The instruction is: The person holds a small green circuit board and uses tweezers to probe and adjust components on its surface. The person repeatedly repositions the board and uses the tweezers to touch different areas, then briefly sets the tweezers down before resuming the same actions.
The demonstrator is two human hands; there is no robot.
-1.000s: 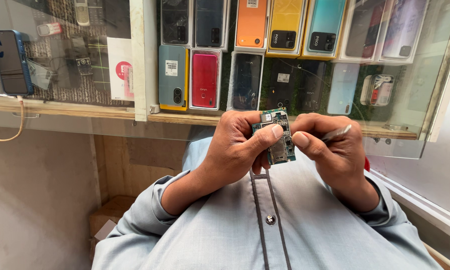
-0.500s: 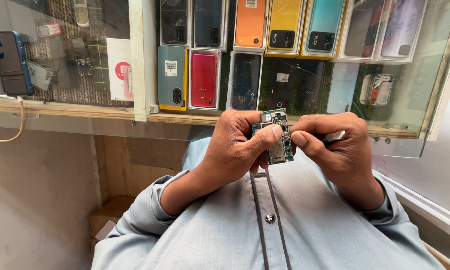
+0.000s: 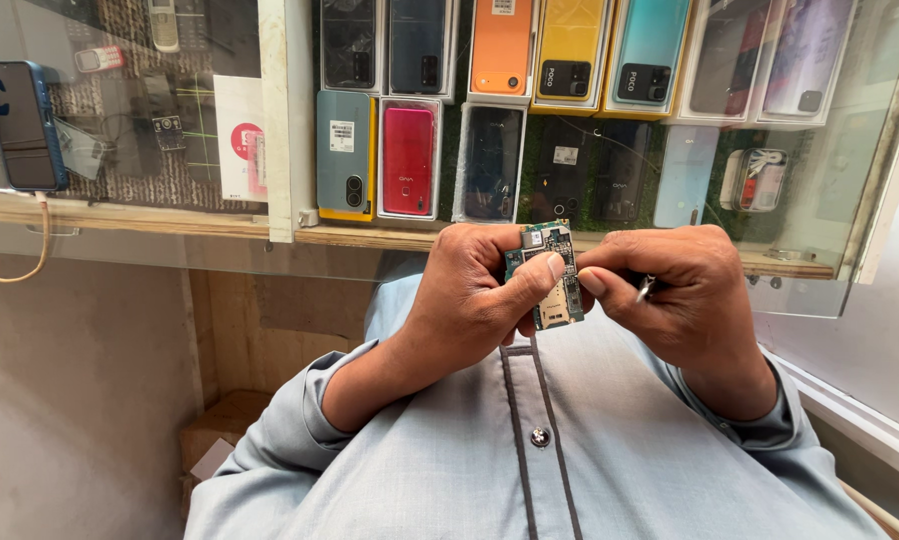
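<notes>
A small green circuit board [image 3: 548, 275] is held upright in front of the chest, pinched in the left hand [image 3: 470, 300]: the thumb is pressed across the board's face from the left while the other fingers are curled behind it, so the board is clamped between them. Metal shielding cans and a gold-coloured slot are seen on the part of the face left bare above and below the thumb. Just to the right of the grip, the right hand [image 3: 685, 295] is closed on a thin metal tool [image 3: 647, 289], apparently tweezers, of which only a short silvery length is shown between the fingers; the thumb tip is brought up against the board's right edge. Whether the tool's tip is on the board cannot be told, since it is hidden by the fingers. Beyond the grip, a glass display case [image 3: 820, 240] is seen with phones laid in rows, among them a red phone [image 3: 409, 160] and an orange phone box [image 3: 502, 45]; far off to the left, a dark phone [image 3: 22, 125] is propped upright with a cable attached. The step in hand is judged to be close work on a part of the board with the tool. For the next move, the board would need to be kept steady in the pinch and the tool tip guided finely to the chosen spot.
</notes>
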